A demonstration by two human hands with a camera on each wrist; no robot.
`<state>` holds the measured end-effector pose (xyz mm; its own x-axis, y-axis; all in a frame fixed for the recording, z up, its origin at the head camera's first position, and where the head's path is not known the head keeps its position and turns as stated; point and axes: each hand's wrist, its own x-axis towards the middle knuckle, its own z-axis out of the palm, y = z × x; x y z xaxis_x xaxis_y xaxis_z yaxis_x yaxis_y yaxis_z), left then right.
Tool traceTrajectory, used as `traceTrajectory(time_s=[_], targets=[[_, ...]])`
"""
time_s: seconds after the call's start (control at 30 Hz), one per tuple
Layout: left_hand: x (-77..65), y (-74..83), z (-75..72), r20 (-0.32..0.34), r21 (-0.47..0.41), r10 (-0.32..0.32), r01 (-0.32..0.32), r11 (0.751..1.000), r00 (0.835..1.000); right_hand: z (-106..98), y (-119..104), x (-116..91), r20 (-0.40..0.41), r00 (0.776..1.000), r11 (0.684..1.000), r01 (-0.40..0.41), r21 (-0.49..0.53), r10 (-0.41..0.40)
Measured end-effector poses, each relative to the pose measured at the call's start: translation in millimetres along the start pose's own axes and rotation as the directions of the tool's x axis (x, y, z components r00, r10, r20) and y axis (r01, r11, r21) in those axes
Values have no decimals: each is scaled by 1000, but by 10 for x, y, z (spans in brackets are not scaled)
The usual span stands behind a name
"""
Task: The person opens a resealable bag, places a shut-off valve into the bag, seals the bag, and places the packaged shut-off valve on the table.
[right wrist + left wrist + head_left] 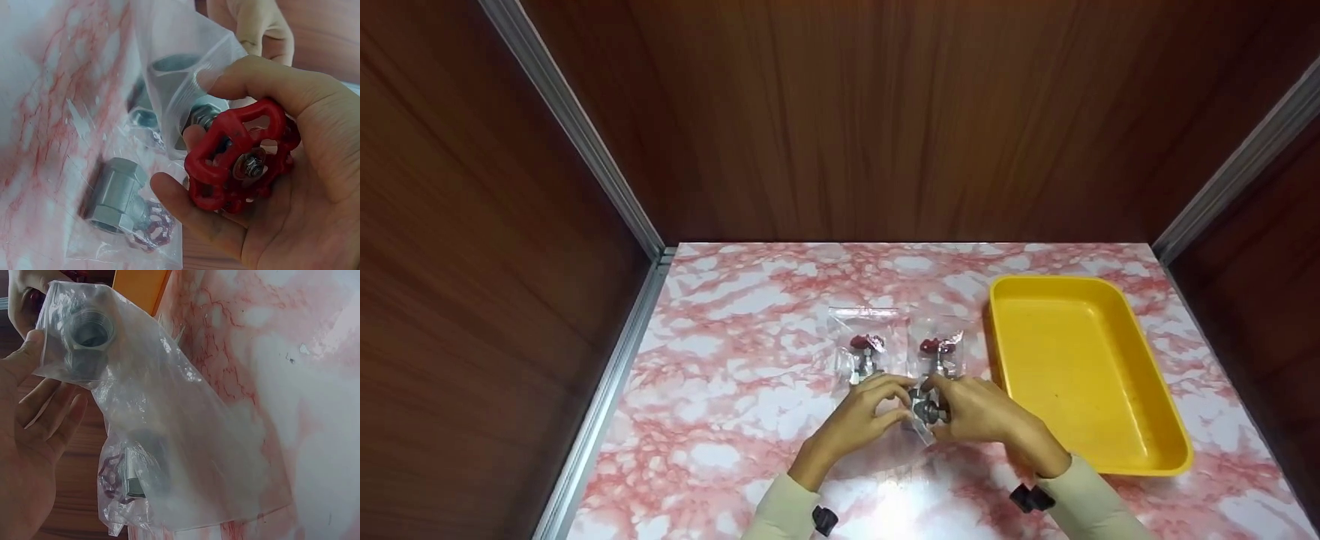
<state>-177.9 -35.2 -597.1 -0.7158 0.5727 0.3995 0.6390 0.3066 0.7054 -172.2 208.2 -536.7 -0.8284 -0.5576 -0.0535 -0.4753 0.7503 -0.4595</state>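
A metal gate valve [928, 409] with a red handwheel [233, 154] is partly inside a clear zip bag [180, 416]. My right hand [982, 411] holds the valve, its fingers curled around the handwheel, which stays outside the bag. The valve's threaded opening [91, 329] shows through the plastic. At the bag's edge, the left hand [855, 416] pinches the plastic with thumb and finger, its other fingers spread loosely. Just beyond the hands lie two more bagged valves, the left one with red handwheel [867, 343] and the right one with red handwheel [937, 346].
A yellow tray [1136, 337] stands on the right of the marbled red-and-white tabletop [720, 360]. Dark wood-grain panels [840, 120] enclose the back and sides, with metal strips [585, 142] at the corners.
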Motion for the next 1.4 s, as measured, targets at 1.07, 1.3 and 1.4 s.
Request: traceTrajectory(time_s=[1.07, 1.3, 1.4], targets=[[-56, -32, 47, 16, -16, -20, 20, 1000, 1000, 95, -7, 88, -33, 996, 991, 85, 103, -82], [-76, -47, 52, 7, 3, 2, -2, 1000, 1000, 125, -14, 73, -39, 994, 991, 107, 84, -104], [-84, -54, 54, 8, 0, 7, -7, 1000, 1000, 141, -13, 68, -51, 991, 989, 125, 83, -121]])
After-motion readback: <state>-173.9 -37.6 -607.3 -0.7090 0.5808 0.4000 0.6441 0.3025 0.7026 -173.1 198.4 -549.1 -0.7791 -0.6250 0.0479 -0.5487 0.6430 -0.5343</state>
